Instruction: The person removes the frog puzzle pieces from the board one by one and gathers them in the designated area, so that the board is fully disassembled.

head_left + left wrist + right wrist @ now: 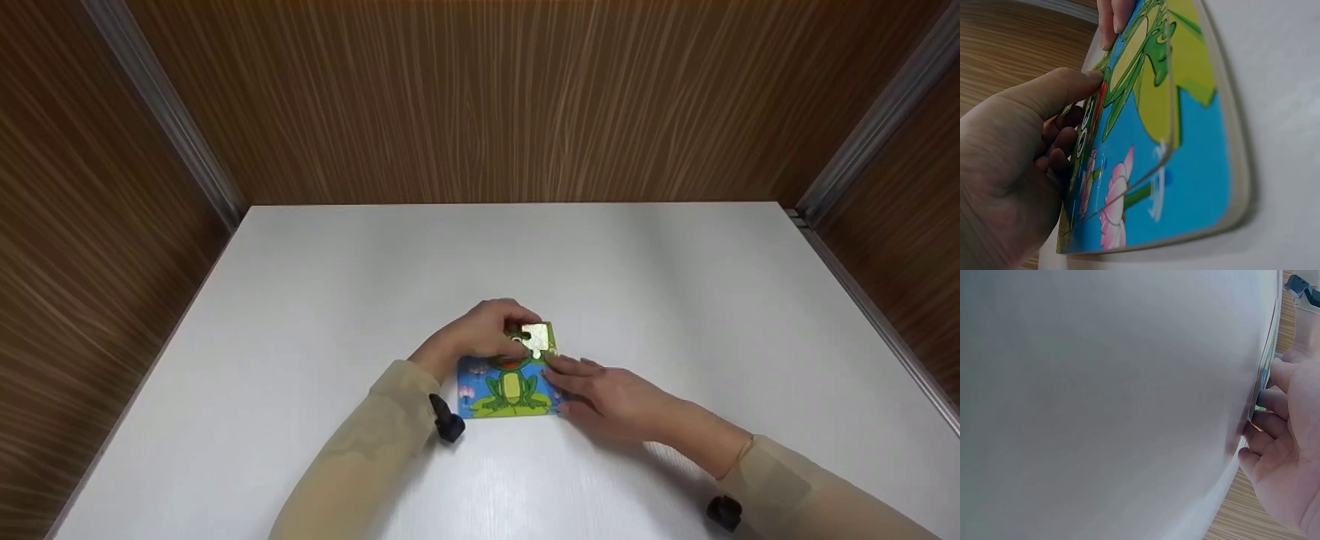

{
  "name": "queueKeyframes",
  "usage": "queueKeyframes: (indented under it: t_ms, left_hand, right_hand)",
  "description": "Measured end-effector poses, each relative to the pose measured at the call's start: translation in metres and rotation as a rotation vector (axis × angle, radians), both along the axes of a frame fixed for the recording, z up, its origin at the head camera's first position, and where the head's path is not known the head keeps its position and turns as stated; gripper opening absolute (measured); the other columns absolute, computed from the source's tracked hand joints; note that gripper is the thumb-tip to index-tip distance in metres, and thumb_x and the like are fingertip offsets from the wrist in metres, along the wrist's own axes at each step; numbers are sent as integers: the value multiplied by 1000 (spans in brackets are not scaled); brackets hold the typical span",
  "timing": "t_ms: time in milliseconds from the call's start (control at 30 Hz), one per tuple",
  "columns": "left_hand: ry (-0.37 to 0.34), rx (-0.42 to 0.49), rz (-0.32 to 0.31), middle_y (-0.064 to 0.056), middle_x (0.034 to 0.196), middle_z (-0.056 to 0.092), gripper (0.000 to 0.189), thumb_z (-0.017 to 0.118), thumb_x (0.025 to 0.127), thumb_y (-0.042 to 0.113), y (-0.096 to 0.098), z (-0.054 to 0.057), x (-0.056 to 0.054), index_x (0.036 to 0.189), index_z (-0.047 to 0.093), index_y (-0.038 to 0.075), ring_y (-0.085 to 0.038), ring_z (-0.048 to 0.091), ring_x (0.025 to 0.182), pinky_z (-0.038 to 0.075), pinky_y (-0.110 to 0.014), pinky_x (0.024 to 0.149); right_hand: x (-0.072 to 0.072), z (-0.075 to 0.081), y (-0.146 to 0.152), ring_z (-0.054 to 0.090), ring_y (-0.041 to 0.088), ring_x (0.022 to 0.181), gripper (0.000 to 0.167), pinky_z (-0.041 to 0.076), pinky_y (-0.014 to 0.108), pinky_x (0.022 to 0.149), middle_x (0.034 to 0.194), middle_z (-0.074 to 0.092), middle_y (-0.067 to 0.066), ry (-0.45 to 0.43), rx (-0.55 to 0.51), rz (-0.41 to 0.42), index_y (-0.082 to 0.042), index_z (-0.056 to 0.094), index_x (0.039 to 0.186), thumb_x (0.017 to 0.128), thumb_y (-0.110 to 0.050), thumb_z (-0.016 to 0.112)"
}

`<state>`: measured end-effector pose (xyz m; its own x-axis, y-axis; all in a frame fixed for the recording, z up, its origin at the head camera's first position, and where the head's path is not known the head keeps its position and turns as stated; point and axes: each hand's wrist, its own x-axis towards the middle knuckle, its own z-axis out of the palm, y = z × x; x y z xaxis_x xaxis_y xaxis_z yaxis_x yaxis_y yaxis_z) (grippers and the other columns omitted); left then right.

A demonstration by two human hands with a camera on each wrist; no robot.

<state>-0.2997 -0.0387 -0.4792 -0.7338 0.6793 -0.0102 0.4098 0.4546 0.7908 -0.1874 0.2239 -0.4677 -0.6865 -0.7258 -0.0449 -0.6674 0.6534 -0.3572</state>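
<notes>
A frog jigsaw puzzle (511, 386) lies on the white table, its picture showing a green frog, lily pad and pink flowers. At its upper right is a white, piece-shaped patch (535, 339). My left hand (486, 330) reaches over the upper left part, with thumb and curled fingers pinching a puzzle piece with the frog's eyes (1084, 121); much of that piece is hidden by the hand. My right hand (611, 394) rests along the puzzle's right side, its fairly straight fingertips touching the edge and surface.
The white table (315, 300) is bounded by a wood-grain back panel (480, 105) and side panels. Black devices are strapped at the left sleeve (448, 424) and right sleeve (724, 513).
</notes>
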Motion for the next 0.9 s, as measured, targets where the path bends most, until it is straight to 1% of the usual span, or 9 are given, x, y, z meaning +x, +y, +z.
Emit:
queueKeyframes:
  t_ms: [167, 233, 400, 533, 633, 733, 900]
  left_hand:
    - [30, -9, 22, -1, 121, 69, 53, 81, 91, 15, -3, -2, 0, 142, 68, 12, -14, 61, 103, 52, -32, 94]
    - [25, -5, 34, -2, 119, 69, 54, 80, 92, 15, -4, -3, -1, 144, 67, 11, -14, 60, 101, 52, -31, 92]
    - [-23, 54, 58, -4, 113, 72, 55, 78, 93, 13, -6, -2, -2, 146, 64, 5, -12, 63, 94, 54, -29, 87]
    - [-50, 92, 90, -5, 113, 73, 55, 77, 93, 11, -7, 0, -4, 146, 64, 3, -13, 64, 94, 55, -31, 88]
    - [-73, 103, 115, -3, 116, 72, 56, 76, 93, 10, -8, 2, -5, 147, 63, 5, -14, 64, 99, 54, -32, 91]
    - [-86, 117, 139, -3, 115, 70, 56, 74, 93, 8, -12, 5, -6, 148, 63, 8, -16, 63, 100, 54, -32, 91]
    - [-72, 128, 160, -3, 118, 70, 56, 72, 94, 5, -27, 12, -9, 149, 63, 9, -19, 62, 99, 54, -31, 86]
  right_hand:
    - [0, 0, -1, 42, 36, 150, 56, 43, 54, 113, 168, 40, 11, -2, 3, -1, -6, 47, 160, 111, -30, 59]
    - [1, 0, -1, 42, 36, 150, 56, 43, 55, 113, 168, 39, 11, -6, 3, -3, -6, 47, 160, 111, -31, 58]
    - [3, 0, -2, 41, 35, 151, 55, 43, 54, 114, 168, 39, 12, -13, -8, -5, -5, 48, 159, 110, -30, 59]
    - [3, 0, -3, 39, 34, 152, 56, 41, 54, 115, 168, 39, 12, -15, -14, -5, -5, 48, 159, 111, -30, 59]
    - [3, 0, -3, 39, 35, 152, 55, 40, 55, 115, 168, 39, 12, -15, -15, 0, -5, 48, 159, 111, -30, 58]
    - [2, -2, -3, 40, 35, 152, 55, 40, 55, 116, 167, 40, 12, -8, -19, 9, -4, 48, 158, 111, -30, 58]
    - [1, -4, -3, 40, 34, 152, 55, 39, 55, 117, 167, 40, 12, -4, -22, 8, -5, 48, 158, 111, -30, 59]
